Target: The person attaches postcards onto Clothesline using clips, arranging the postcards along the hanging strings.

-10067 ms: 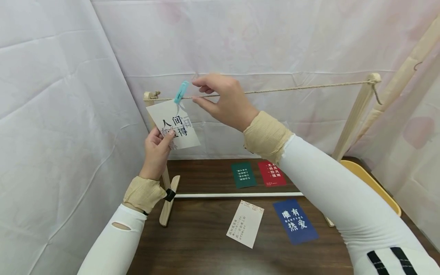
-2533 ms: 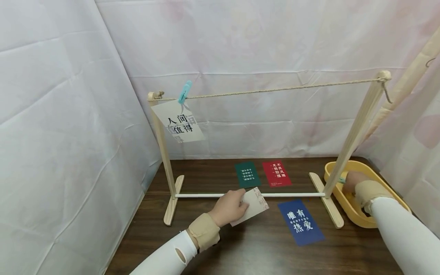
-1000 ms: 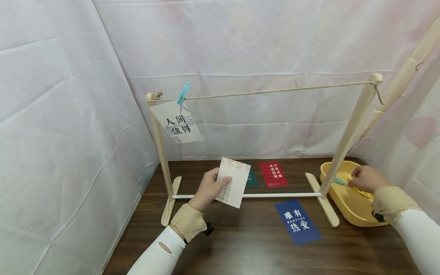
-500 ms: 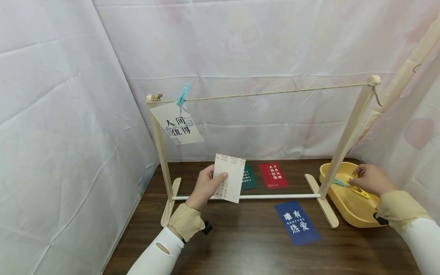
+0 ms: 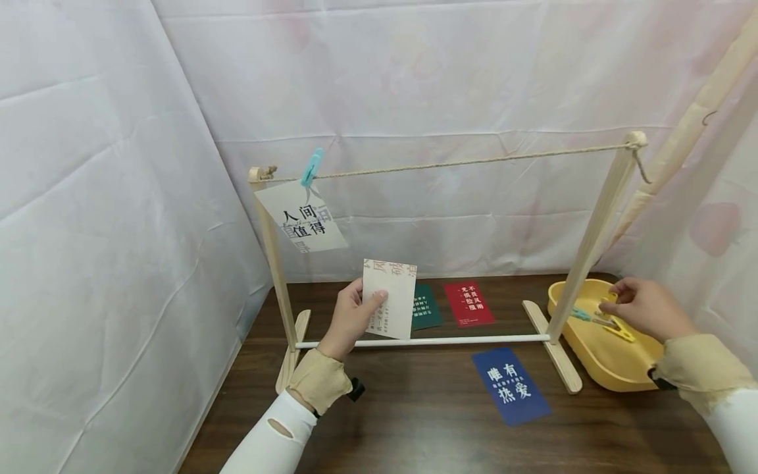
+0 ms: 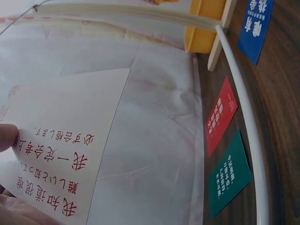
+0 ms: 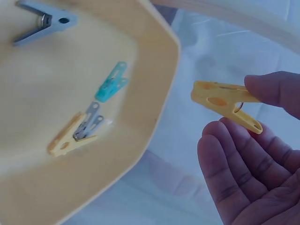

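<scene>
My left hand [image 5: 349, 319] grips a cream postcard [image 5: 398, 315] upright by its left edge, thumb across the front; its reddish lettering fills the left wrist view. My right hand [image 5: 651, 308], over the yellow tray [image 5: 616, 372], pinches a yellow clothespin [image 7: 222, 97] by its handle ends between thumb and fingers. Inside the tray lie a turquoise clothespin [image 7: 111, 82], another yellow one [image 7: 68, 136] and grey ones [image 7: 44, 21]. A white postcard [image 5: 304, 227] hangs tilted from the rope [image 5: 444, 166] at the left, held by a turquoise clothespin [image 5: 311, 168].
A wooden frame, its right post [image 5: 595, 243] beside the tray, carries the rope. A white rod [image 5: 474, 340] joins its feet low over the table [image 5: 414, 421]. Blue [image 5: 512, 388], red [image 5: 470, 304] and green [image 5: 428, 309] postcards lie on the table. White curtains hang behind.
The left hand let go of the hanging white postcard, picked the cream one off the table and raised it. The right hand went from the rope to the tray and lifted out a yellow clothespin.
</scene>
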Demonstrator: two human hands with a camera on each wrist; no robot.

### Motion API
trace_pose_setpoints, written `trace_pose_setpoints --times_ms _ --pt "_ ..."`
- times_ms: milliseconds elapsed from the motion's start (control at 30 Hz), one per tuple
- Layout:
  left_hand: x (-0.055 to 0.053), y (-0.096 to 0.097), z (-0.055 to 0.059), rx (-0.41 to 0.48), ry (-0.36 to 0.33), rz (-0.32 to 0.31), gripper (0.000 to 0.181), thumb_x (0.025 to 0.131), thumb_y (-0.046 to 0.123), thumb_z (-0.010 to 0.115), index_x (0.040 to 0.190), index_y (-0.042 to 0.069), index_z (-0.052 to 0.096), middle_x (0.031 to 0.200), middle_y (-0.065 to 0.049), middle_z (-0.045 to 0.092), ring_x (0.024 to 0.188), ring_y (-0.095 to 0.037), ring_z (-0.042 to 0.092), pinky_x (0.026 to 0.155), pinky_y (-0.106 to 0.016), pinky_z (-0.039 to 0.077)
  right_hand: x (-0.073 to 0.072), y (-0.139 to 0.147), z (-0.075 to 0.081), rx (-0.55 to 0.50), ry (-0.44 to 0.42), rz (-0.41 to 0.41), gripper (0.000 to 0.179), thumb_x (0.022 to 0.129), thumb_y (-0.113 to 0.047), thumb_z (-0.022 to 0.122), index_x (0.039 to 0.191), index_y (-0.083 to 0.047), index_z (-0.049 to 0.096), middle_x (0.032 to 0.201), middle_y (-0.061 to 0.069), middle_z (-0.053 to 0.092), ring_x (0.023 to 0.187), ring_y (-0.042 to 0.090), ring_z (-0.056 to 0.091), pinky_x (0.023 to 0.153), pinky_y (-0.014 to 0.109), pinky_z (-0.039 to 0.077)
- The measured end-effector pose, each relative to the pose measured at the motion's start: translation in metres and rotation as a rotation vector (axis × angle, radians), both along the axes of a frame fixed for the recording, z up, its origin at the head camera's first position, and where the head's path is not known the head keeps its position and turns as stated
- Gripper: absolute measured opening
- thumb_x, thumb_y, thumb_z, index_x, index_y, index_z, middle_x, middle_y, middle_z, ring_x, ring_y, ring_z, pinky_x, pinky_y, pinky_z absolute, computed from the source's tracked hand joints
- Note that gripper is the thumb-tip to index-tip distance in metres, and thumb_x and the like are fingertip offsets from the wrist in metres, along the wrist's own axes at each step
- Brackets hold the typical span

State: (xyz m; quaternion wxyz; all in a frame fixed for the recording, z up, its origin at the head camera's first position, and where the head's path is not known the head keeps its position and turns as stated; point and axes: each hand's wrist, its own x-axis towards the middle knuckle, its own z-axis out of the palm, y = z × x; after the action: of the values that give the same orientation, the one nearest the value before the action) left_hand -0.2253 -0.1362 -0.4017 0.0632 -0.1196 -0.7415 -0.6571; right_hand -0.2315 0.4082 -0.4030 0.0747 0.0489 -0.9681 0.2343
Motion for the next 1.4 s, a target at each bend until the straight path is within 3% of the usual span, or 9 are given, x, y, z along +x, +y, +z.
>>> trace_pose_setpoints --times_ms 300,667,833,1067,1400 --pt "-0.001 0.000 0.009 0.024 0.032 -0.022 0.030 0.108 0.009 0.064 0.135 -0.004 0.066 0.116 -0.026 0.077 0.097 -0.024 0.080 0.078 -0.040 0.068 0.009 -0.015 0.015 -0.013 0.050 0.017 0.036 0.091 -0.016 0.084 0.108 0.010 0.067 0.088 0.016 0.075 0.072 0.012 0.062 0.061 0.027 0.048" --pt "-0.002 -0.003 0.020 0.077 0.051 -0.016 0.034 0.112 0.010 0.056 0.142 -0.003 0.063 0.116 -0.026 0.075 0.091 -0.011 0.077 0.076 -0.028 0.064 0.022 -0.041 0.040 -0.005 0.116 0.064 0.033 0.089 -0.017 0.088 0.104 0.007 0.071 0.085 0.008 0.077 0.069 -0.001 0.061 0.061 0.024 0.050" --pt "-0.003 -0.004 0.023 0.089 0.095 -0.019 0.035 0.113 0.010 0.054 0.144 -0.005 0.061 0.118 -0.029 0.074 0.091 -0.009 0.076 0.078 -0.026 0.063 0.028 -0.054 0.049 0.000 0.115 0.079 0.034 0.088 -0.017 0.089 0.108 0.006 0.072 0.087 0.007 0.077 0.072 0.001 0.062 0.061 0.024 0.051" --pt "-0.007 -0.004 0.027 0.117 0.132 -0.015 0.031 0.112 0.009 0.056 0.138 -0.007 0.063 0.112 -0.024 0.077 0.089 -0.008 0.077 0.077 -0.027 0.064 0.034 -0.074 0.055 -0.035 0.179 0.110 0.030 0.087 -0.011 0.091 0.105 0.004 0.073 0.086 0.007 0.078 0.070 -0.014 0.056 0.060 0.020 0.051" --pt "-0.010 -0.005 0.035 0.136 0.151 0.004 0.030 0.110 0.008 0.059 0.135 -0.009 0.066 0.109 -0.025 0.078 0.086 -0.008 0.078 0.075 -0.027 0.065 0.039 -0.105 0.063 -0.065 0.274 0.171 0.024 0.087 -0.005 0.090 0.101 0.002 0.073 0.086 0.009 0.079 0.070 -0.013 0.061 0.059 0.016 0.052"
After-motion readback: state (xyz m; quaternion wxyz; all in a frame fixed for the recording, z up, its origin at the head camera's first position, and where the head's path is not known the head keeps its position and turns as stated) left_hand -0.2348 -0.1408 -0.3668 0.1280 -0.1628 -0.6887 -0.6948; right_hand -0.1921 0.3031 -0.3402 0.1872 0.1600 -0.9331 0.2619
